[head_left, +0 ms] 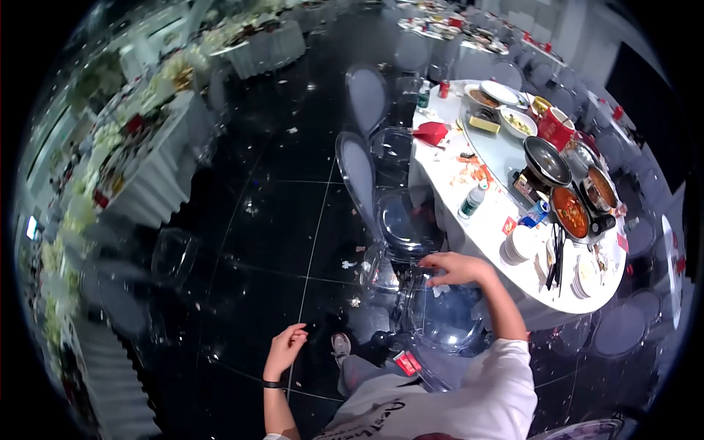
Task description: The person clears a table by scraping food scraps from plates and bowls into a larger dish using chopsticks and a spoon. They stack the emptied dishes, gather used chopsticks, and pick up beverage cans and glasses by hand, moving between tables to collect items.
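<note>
My right hand (460, 270) reaches out over the transparent chairs beside the round table, fingers stretched and thumb apart, with nothing in it. Below it lies the clear seat of a chair (447, 315), with a scrap of white paper on it. Another clear chair (407, 224) stands just beyond my fingertips. My left hand (284, 349), a dark band at its wrist, hangs over the dark floor with loosely bent fingers and holds nothing. Close to my body, a red and white packet (407, 363) rests low by the chairs.
The round table (440, 172) on my right carries a wok (547, 161), a pan of red stew (570, 213), stacked bowls (518, 244), a water bottle (471, 202) and a blue can (534, 214). Litter dots the tiled floor (279, 220). More laid tables (165, 158) stand left and behind.
</note>
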Demonstrator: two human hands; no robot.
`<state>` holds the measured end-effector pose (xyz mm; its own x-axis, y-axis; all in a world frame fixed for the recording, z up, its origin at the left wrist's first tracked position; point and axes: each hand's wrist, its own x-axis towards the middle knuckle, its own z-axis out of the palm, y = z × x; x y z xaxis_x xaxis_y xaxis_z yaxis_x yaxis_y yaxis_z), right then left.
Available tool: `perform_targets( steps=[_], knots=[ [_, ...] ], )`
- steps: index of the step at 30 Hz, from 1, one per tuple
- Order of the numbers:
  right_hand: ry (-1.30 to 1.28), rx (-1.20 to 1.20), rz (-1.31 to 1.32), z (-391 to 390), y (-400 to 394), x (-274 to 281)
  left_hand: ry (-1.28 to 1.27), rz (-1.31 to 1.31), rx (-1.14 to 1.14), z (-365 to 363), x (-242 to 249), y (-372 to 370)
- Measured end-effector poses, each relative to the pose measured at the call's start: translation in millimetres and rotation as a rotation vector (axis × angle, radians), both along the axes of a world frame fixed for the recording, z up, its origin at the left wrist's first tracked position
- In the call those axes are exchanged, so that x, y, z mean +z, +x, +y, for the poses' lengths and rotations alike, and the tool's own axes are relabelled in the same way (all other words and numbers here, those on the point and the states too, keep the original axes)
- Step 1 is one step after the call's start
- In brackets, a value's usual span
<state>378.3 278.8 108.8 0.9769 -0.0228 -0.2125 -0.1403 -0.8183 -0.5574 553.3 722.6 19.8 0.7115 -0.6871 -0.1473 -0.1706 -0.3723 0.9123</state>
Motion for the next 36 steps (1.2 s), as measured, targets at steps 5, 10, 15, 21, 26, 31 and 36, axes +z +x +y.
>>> perform_targets(
  steps=[5, 10, 15, 21, 26, 31, 36],
  knots=[
    [-0.018, -0.038, -0.029, 5, 137, 5, 0.681, -0.407, -0.047, 45, -19, 167],
    [0.31, 0.054, -0.15, -4, 269, 63, 0.939, -0.14, 0.097, 138, -84, 304],
    [0.37, -0.07, -0.248, -49, 417, 71, 1.093, 0.025, -0.009, 160, -157, 477],
    [0.555, -0.401, -0.246, -129, 606, 48, 0.875, -0.233, -0.086, -10, -191, 797],
    [1.064, -0.818, -0.385, -235, 727, 9, 0.554, -0.592, -0.313, -340, -111, 989],
    [1.167, -1.424, -0.768, -377, 773, -23, 0.284, -0.657, -0.559, -606, -68, 1084],
    [1.072, -1.686, -0.992, -510, 817, -28, 0.345, -0.477, -0.751, -756, -90, 1160]
  ],
)
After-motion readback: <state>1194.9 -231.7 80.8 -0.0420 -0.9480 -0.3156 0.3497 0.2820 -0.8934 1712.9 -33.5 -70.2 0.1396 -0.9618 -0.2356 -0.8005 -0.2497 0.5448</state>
